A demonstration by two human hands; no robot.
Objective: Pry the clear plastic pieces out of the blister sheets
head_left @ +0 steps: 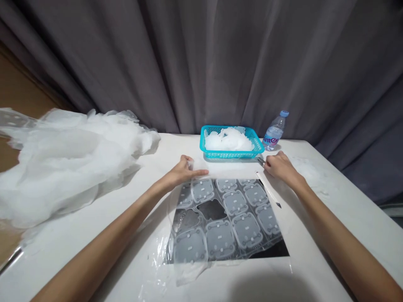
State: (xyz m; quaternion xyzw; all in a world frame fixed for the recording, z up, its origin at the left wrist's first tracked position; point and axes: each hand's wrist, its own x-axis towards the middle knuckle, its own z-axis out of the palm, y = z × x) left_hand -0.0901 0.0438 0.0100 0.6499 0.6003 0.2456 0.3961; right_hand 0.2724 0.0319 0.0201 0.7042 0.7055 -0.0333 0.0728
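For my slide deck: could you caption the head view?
Left hand at the translucent sheet, right hand holding a small tool near a teal basket of white pieces.

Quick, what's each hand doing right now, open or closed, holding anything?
Left hand: thumb extended near the far edge of the translucent sheet; whether it grips anything cannot be told.
Right hand: closed, holding a small grey tool.

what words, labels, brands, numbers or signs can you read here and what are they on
"ante" or "ame", on the label of the water bottle: large purple letters, partly turned away, so the full name is unclear.
Any smaller print on that label: too small and blurred to read.
Plastic sheet and basket: no readable text.
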